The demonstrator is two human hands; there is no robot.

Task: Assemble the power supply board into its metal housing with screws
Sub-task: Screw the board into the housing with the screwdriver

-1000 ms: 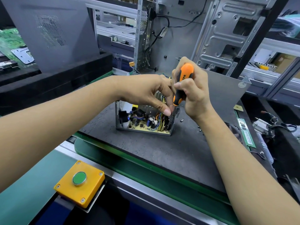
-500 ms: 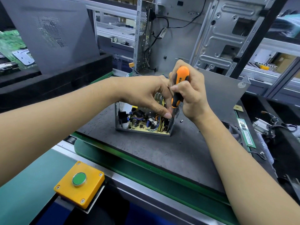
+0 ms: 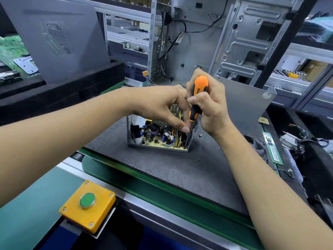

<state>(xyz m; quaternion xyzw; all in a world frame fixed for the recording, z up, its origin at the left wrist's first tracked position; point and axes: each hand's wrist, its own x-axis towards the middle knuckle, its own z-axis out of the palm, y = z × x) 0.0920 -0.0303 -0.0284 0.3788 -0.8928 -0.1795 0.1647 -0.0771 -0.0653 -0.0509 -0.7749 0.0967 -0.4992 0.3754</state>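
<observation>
Right hand (image 3: 210,105) grips the screwdriver (image 3: 197,98) upright; left hand (image 3: 162,107) pinches its shaft at the housing (image 3: 158,147) on the surface (image 3: 162,168) — keep it plumb, press firmly.

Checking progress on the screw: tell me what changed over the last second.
Little. The right hand gripping the orange-and-black screwdriver shifted slightly left, its handle tilting a bit. The left hand stays at the right wall of the open metal housing, thumb by the shaft. The housing, the yellow circuit board and the loose screw stayed put.
</observation>
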